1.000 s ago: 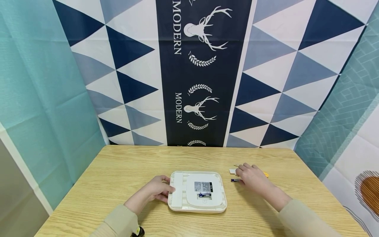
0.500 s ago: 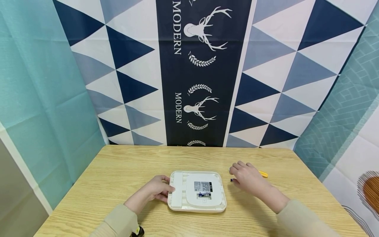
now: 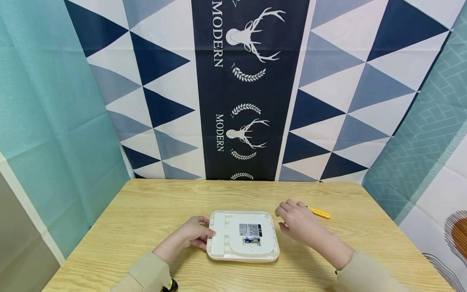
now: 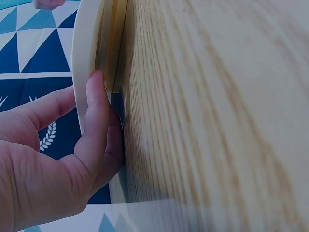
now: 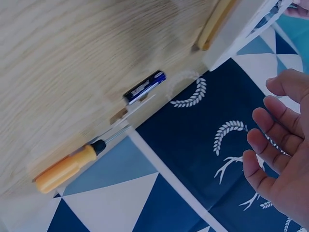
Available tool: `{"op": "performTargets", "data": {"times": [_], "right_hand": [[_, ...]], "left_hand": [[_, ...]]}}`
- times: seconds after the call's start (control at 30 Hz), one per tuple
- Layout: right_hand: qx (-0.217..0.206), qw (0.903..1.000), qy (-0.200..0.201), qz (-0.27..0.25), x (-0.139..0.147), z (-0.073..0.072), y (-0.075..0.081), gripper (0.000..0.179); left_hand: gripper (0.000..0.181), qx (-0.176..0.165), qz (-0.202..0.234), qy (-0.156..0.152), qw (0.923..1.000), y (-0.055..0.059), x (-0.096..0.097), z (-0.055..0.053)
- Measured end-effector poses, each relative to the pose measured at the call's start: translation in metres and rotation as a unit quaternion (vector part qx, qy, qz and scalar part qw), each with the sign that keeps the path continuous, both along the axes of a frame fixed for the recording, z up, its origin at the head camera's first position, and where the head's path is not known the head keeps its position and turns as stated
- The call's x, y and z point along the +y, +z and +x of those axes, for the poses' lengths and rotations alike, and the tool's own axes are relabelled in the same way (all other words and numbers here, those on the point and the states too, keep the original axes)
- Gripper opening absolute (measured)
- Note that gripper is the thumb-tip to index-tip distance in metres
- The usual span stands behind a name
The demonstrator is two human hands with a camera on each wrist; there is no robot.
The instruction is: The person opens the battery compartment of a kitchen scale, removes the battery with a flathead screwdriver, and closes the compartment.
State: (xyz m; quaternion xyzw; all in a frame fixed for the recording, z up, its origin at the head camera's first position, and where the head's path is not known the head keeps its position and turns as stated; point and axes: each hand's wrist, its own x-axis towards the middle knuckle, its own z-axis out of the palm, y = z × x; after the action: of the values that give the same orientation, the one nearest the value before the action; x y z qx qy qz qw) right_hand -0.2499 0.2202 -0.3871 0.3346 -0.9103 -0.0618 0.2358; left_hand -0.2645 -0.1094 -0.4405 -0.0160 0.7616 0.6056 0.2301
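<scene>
A white rounded-square device (image 3: 236, 252) lies on the table with a printed label and an uncovered battery compartment facing up. A blue battery (image 3: 251, 240) sits in that compartment. My left hand (image 3: 197, 233) grips the device's left edge, thumb on top and fingers underneath; the left wrist view shows the hand (image 4: 67, 159) at the rim. My right hand (image 3: 300, 223) hovers just right of the device, fingers loosely bent. In the right wrist view this hand (image 5: 285, 140) holds nothing visible. A loose blue battery (image 5: 144, 88) lies on the table, hidden in the head view.
A screwdriver with a yellow handle (image 3: 320, 213) lies behind the right hand. Beside the loose battery is a small white flat piece (image 5: 137, 107). A dark object (image 3: 170, 286) shows near the left sleeve. Patterned cloth (image 3: 240, 89) hangs behind the table (image 3: 164, 198).
My right hand has moved left, away from the screwdriver and towards the device, uncovering more of the yellow handle. The loose battery is now covered in the head view. The left hand stays put.
</scene>
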Motion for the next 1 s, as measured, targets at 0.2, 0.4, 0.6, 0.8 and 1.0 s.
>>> {"op": "performTargets", "data": {"times": [0.2,0.4,0.6,0.8,1.0], "right_hand": [[-0.003,0.9998,0.009,-0.018,-0.009,0.005,0.0,0.026],[0.016,0.999,0.033,-0.024,-0.018,0.007,-0.005,0.028],[0.021,0.9977,0.058,-0.025,-0.026,0.009,-0.01,0.026],[0.001,0.9981,0.06,-0.01,-0.032,0.012,-0.015,0.026],[-0.034,0.997,0.07,0.006,-0.038,0.016,-0.021,0.024]], "left_hand": [[0.046,-0.002,-0.005,0.003,1.0,0.001,0.0,0.0],[0.047,0.0,0.001,0.001,1.0,0.001,-0.001,0.0],[0.047,-0.001,-0.001,0.001,1.0,0.001,-0.002,0.0],[0.047,0.001,0.002,-0.003,1.0,0.002,-0.002,0.0],[0.048,-0.001,0.001,-0.004,1.0,0.003,-0.001,0.0]]}}
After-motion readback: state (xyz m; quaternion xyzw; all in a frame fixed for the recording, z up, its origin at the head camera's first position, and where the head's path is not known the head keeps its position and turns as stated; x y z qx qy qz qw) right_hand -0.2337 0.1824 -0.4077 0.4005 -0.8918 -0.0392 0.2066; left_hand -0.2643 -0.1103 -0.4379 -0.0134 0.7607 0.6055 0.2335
